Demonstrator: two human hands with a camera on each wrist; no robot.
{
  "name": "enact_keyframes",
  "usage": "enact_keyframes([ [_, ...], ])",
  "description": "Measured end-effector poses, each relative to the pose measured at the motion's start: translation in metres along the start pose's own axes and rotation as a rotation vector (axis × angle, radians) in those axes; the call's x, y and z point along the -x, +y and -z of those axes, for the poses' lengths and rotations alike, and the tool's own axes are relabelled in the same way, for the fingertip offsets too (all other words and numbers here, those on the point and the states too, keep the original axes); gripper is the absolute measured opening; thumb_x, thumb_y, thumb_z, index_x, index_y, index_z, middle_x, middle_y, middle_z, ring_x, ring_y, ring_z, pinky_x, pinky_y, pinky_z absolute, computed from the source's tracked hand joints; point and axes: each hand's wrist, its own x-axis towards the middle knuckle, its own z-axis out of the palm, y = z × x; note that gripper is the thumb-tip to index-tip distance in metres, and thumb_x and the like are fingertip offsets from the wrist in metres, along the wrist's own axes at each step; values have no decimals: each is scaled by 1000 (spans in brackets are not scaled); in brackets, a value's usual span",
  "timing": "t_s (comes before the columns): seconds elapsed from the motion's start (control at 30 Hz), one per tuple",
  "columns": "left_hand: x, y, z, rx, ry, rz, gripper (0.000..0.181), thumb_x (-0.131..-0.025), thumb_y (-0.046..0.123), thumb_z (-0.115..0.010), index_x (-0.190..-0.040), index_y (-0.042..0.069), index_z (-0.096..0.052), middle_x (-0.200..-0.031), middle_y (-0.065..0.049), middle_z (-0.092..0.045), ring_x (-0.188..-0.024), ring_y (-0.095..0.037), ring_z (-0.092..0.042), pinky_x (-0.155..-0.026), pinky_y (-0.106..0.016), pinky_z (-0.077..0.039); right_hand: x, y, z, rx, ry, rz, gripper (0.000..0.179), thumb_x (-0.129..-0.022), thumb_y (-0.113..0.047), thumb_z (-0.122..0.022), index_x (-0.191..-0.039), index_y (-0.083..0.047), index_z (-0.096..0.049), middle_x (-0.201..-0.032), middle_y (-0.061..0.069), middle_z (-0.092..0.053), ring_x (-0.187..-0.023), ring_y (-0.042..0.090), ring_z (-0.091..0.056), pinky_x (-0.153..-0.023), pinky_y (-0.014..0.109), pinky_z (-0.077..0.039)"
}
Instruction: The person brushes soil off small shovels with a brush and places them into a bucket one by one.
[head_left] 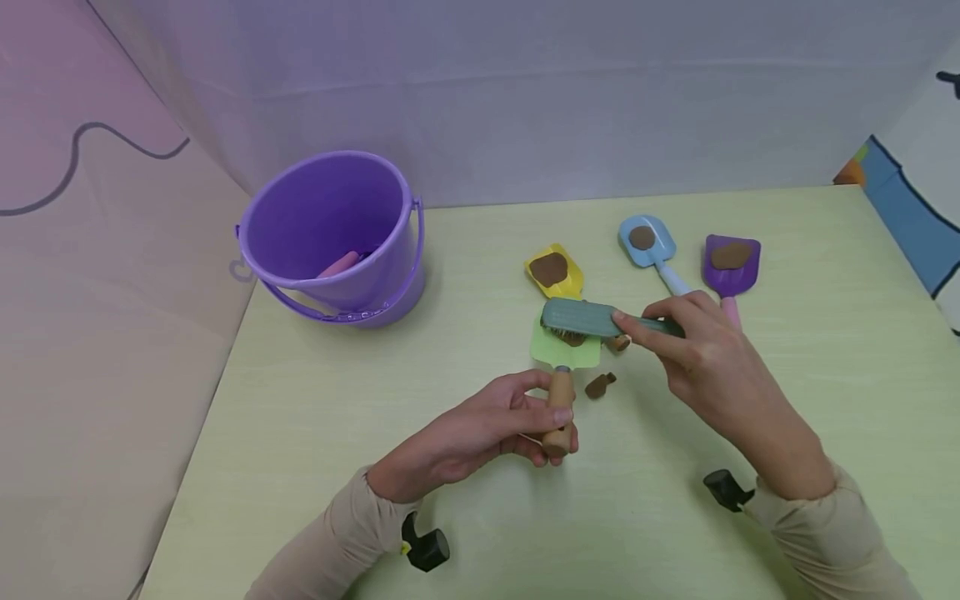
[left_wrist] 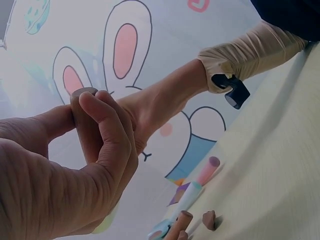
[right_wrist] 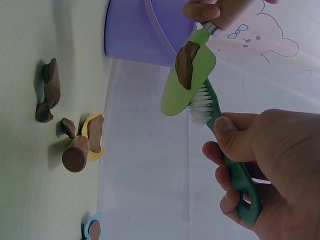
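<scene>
My left hand (head_left: 487, 425) grips the wooden handle (head_left: 558, 408) of a small toy shovel with a light green blade (head_left: 566, 356). A brown clay-like lump (right_wrist: 186, 65) lies on that blade, as the right wrist view shows. My right hand (head_left: 697, 350) holds a green brush (head_left: 581, 317) by its looped handle, thumb along its neck. Its white bristles (right_wrist: 201, 105) point toward the shovel, right at the blade's edge. From above, the brush back covers part of the blade and lump. On the table beside the shovel lies a loose brown piece (head_left: 598, 385).
Behind the green blade lies a yellow shovel (head_left: 573, 279) bearing a brown patch. Farther right are a blue shovel (head_left: 662, 242) and a purple shovel (head_left: 738, 282), each with brown material. A purple bucket (head_left: 405, 292) holding a pink-handled item stands at the back left, near the wall sheet.
</scene>
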Motion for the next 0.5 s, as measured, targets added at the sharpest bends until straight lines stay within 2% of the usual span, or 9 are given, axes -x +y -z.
enact_keyframes([
  [0.23,0,0,0,2,0,4,31,-103,18,-61,-131,10,-50,-92,1,-74,-83,-14,-66,-71,-23,-56,0,0,1,11,11,1,67,-70,30,-72,-123,-10,-77,-102,16,-67,-91,31,-55,-69,37,-47],
  [0.5,1,1,0,3,5,10,33,-103,17,-61,-133,10,-50,-91,1,-75,-83,-14,-66,-71,-23,-55,1,-1,1,6,-1,-37,65,-71,29,-74,-124,-10,-77,-104,17,-67,-94,32,-55,-71,40,-51],
])
